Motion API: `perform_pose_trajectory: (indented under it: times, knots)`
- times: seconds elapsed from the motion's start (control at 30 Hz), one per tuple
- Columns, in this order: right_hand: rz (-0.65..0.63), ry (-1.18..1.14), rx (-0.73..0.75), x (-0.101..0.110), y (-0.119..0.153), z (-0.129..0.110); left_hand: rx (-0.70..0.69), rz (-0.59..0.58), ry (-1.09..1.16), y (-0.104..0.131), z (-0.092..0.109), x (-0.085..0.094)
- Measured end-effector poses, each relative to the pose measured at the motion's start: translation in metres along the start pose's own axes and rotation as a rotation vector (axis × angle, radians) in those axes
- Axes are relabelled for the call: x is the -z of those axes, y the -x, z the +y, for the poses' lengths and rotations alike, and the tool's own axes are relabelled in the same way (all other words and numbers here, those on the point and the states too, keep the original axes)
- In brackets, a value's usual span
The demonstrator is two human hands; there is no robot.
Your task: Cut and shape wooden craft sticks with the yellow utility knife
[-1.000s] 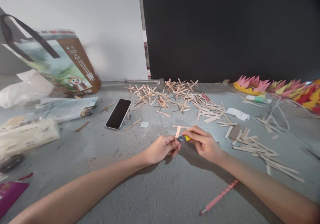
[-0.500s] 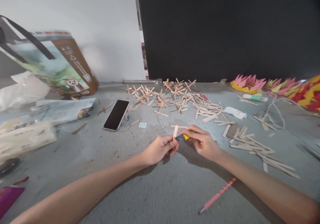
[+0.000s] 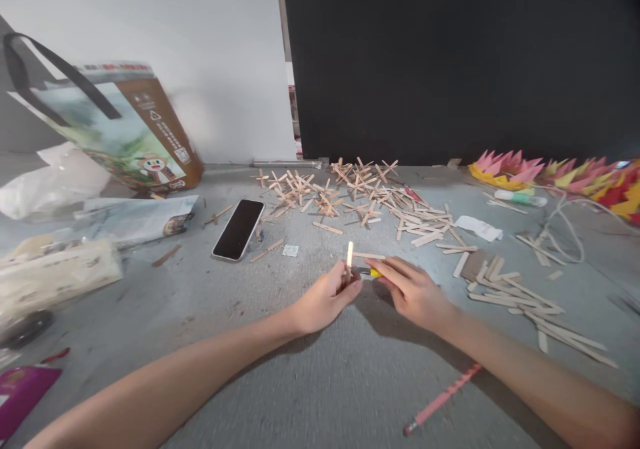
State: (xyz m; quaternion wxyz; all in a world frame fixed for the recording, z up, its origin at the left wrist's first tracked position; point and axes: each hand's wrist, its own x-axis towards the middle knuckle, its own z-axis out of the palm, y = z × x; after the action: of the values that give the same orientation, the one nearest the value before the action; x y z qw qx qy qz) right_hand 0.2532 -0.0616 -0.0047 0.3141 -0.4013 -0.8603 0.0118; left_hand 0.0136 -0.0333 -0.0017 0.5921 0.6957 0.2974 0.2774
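Near the middle of the table my left hand (image 3: 327,297) is closed on a wooden craft stick (image 3: 350,254), which stands nearly upright from the fingers. Just to its right, my right hand (image 3: 413,289) grips a yellow utility knife (image 3: 375,272), its dark blade end pointing left at the stick. Whether blade and stick touch, I cannot tell. Behind the hands another craft stick (image 3: 367,256) lies flat on the table. A pink pencil (image 3: 440,401) rests near my right forearm, partly under it in view.
Sticks joined into crosses (image 3: 325,195) lie in a heap at the back, with loose sticks (image 3: 520,295) to the right. A phone (image 3: 239,230) lies left of the middle. A printed bag (image 3: 135,129) stands at back left; pink and yellow paper crowns (image 3: 505,169) are at back right.
The stick in my left hand has turned more edge-on, and the knife has shifted slightly right, away from the left fingers. The whole view has moved a little.
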Motion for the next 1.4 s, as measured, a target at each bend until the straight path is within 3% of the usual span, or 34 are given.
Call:
perform_pose_trajectory:
  times: [0.13, 0.27, 0.37, 0.57, 0.7, 0.83, 1.03, 1.4]
  knots:
    - [-0.062, 0.260, 0.035, 0.004, 0.001, -0.009, 0.042, 0.100, 0.044, -0.003, -0.003, 0.000]
    - [-0.074, 0.371, 0.030, 0.005, -0.001, -0.018, 0.041, 0.151, 0.003, -0.008, -0.004, 0.002]
    - [-0.088, 0.376, -0.062, 0.003, -0.003, -0.024, -0.048, 0.208, -0.107, -0.012, -0.003, 0.004]
    - [-0.255, 0.377, -0.244, 0.007, -0.011, -0.042, -0.055, 0.276, -0.541, -0.015, -0.002, 0.008]
    - [-0.332, 0.180, -0.380, 0.014, -0.018, -0.058, -0.065, 0.349, -0.673, -0.018, -0.004, 0.010]
    - [-0.428, 0.178, -0.458, 0.015, -0.023, -0.073, -0.061, 0.453, -0.773, -0.018, -0.008, 0.012]
    - [-0.444, 0.215, -0.513, 0.005, -0.025, -0.084, -0.051, 0.503, -0.821, -0.014, -0.010, 0.015]
    - [-0.488, 0.279, -0.524, -0.005, -0.022, -0.085, -0.091, 0.486, -0.860, -0.019, -0.009, 0.015]
